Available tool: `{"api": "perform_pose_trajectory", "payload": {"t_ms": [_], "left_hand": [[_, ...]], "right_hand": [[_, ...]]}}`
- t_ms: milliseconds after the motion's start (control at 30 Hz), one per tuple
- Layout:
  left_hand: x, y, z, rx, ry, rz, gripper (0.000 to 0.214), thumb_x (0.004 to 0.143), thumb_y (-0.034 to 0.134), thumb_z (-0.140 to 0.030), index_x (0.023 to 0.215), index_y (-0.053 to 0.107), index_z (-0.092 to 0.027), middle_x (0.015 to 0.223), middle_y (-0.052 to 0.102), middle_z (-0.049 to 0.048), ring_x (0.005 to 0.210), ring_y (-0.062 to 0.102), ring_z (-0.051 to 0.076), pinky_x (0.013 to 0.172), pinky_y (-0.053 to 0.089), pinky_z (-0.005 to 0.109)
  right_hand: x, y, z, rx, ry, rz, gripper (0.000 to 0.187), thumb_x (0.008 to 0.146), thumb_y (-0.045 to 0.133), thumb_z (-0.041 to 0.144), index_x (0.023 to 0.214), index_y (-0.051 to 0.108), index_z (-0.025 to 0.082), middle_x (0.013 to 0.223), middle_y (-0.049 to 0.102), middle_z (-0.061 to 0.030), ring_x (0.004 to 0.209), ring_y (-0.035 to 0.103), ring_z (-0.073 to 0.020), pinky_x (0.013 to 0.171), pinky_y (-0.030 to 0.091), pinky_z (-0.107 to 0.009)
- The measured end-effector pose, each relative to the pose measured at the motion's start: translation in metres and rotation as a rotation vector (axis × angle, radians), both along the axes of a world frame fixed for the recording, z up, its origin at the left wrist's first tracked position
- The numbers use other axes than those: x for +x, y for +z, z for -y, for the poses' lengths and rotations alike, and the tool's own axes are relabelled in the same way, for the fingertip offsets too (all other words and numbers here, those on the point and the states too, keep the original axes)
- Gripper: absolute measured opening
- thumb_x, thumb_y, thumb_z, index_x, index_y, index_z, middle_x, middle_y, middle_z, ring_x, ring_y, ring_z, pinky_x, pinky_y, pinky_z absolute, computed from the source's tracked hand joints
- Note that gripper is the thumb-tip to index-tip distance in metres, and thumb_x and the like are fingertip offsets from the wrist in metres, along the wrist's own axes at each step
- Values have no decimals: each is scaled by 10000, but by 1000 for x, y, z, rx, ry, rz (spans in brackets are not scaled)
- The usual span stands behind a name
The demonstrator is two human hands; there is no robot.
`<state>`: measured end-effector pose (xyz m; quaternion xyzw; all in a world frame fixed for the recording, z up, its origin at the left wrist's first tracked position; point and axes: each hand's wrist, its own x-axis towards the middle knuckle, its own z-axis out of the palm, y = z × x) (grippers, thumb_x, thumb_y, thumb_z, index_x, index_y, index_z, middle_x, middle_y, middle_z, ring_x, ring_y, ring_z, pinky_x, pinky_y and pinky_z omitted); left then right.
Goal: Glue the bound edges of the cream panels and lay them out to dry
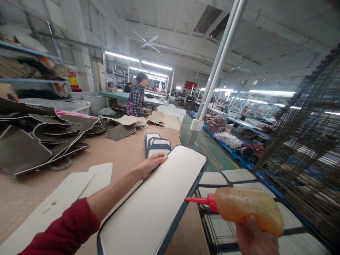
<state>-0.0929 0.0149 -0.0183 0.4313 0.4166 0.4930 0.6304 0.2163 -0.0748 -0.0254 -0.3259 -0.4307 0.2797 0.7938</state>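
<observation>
Left hand [155, 165]: is clamping the white panel [156, 198] by its upper left edge.
Right hand [255, 237]: is gripping the amber squeeze bottle [247, 205].
Panel position: is slanting above the brown tabletop [130, 152].
Red nozzle [199, 200]: is pointing at the dark border [177, 219], apparently touching.
Application: is probably calling for light, even squeezing, the tip tracking the border.

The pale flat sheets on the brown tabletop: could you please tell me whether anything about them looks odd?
Yes: small yellowish-brown marks interrupt the otherwise plain pale flat sheet at lower left. I cannot tell whether they are stains or damage.
</observation>
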Motion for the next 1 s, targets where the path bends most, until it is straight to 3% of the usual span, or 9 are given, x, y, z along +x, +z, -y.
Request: {"api": "perform_pose_trajectory", "payload": {"t_ms": [233, 500, 633, 767, 900, 1000], "left_hand": [[9, 9, -9, 22, -7, -6, 543, 624, 966, -503, 731, 531, -196, 597, 560, -74, 486, 502, 75, 465, 409, 192], [14, 13, -21, -20, 24, 3, 460, 688, 949, -423, 768, 561, -189, 622, 605, -58, 501, 554, 94, 503, 458, 206], [14, 14, -26, -26, 36, 1, 461, 703, 942, -418, 749, 544, -190, 608, 589, -62, 501, 546, 92, 510, 448, 207], [14, 15, -31, -21, 49, -27, 441, 744, 916, -422, 735, 543, -187, 596, 584, -58, 503, 529, 92, 511, 432, 210], [14, 15, -36, -24, 56, -46, 427, 772, 897, -413, 741, 536, -188, 585, 578, -65, 495, 525, 92, 505, 429, 207], [14, 17, -40, -30, 64, -46, 425, 788, 890, -409, 740, 530, -190, 580, 578, -64, 493, 538, 95, 508, 440, 208]], "right_hand": [[1, 6, 5, -3, -20, 23, 414, 534, 1002, 541, 744, 762, 278, 604, 700, 15, 481, 660, -182, 468, 596, -240], [8, -2, 5, -4, 4, 48, 364, 556, 992, 480, 762, 781, 266, 637, 726, -5, 443, 639, -173, 519, 617, -265], [25, -21, 2, -77, 51, 57, 368, 582, 976, 434, 867, 792, 293, 739, 763, -6, 577, 716, -204, 602, 647, -279], [39, -40, 3, -179, 97, 20, 518, 577, 974, 432, 1040, 774, 313, 949, 799, -26, 736, 756, -246, 661, 665, -318], [41, -46, 7, -198, 111, 9, 713, 594, 972, 408, 1248, 701, 325, 1180, 776, -45, 917, 763, -260, 762, 659, -313], [41, -45, 10, -169, 133, 42, 698, 664, 949, 398, 1300, 675, 314, 1148, 783, -71, 920, 766, -286, 761, 665, -357]]}}
